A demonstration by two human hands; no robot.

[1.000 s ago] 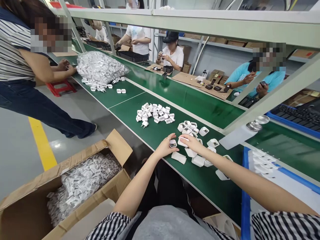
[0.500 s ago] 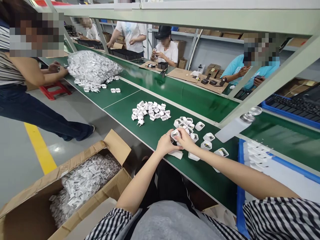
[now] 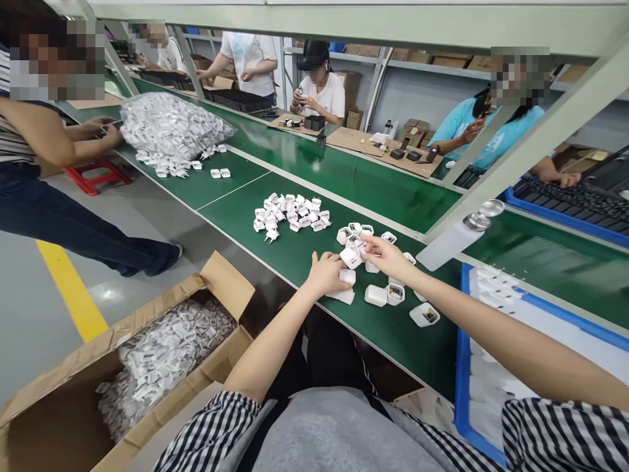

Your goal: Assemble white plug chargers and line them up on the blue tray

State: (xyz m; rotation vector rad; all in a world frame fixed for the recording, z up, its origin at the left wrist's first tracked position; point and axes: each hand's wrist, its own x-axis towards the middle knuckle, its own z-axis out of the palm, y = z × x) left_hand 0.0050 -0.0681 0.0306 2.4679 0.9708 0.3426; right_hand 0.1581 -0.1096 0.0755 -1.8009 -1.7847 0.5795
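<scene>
My left hand (image 3: pixel 324 274) is at the table's near edge, its thumb and fingers closed around a white charger housing (image 3: pixel 347 277). A white pad (image 3: pixel 343 297) lies beneath that hand. My right hand (image 3: pixel 388 257) reaches into a cluster of white housings, fingertips pinched at one of them. Just left of those fingertips is a tilted charger housing (image 3: pixel 350 257) with two dark slots; how far the fingers wrap it is partly hidden. Other housings lie around, some with circuit parts showing in the open end, such as one housing (image 3: pixel 425 315) to the right.
White plug caps (image 3: pixel 289 213) are heaped farther left. A big clear bag of white parts (image 3: pixel 171 128) sits beyond them. A white bottle (image 3: pixel 449 244) stands by the slanted frame post. On the right is a blue-edged tray (image 3: pixel 462 367); below left, an open carton (image 3: pixel 196 314). Co-workers sit opposite.
My hands have moved apart from the housing they held together. The right hand went to the cluster; the left stays near the pad. The camera view has shifted slightly.
</scene>
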